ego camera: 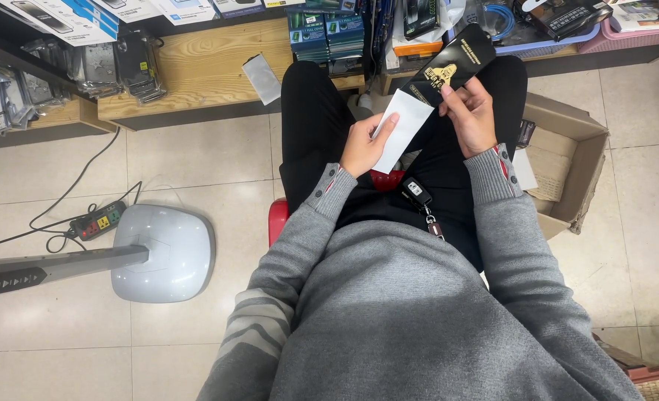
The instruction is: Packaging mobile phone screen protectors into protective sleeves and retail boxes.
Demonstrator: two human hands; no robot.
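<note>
I sit on a red stool (277, 220) in black trousers and a grey sweater. My left hand (365, 145) pinches a white flat sleeve (404, 126) at its lower edge. The sleeve's upper end sits inside a long black package (448, 65) with gold print, which my right hand (469, 113) grips from the right. Both are held above my lap. A black car key (417, 194) hangs at my waist.
An open cardboard box (567, 160) stands on the tiled floor to my right. A grey fan base (165, 252) and a power strip (98, 221) with cables lie to the left. Wooden shelves (196, 67) with packaged goods run along the front.
</note>
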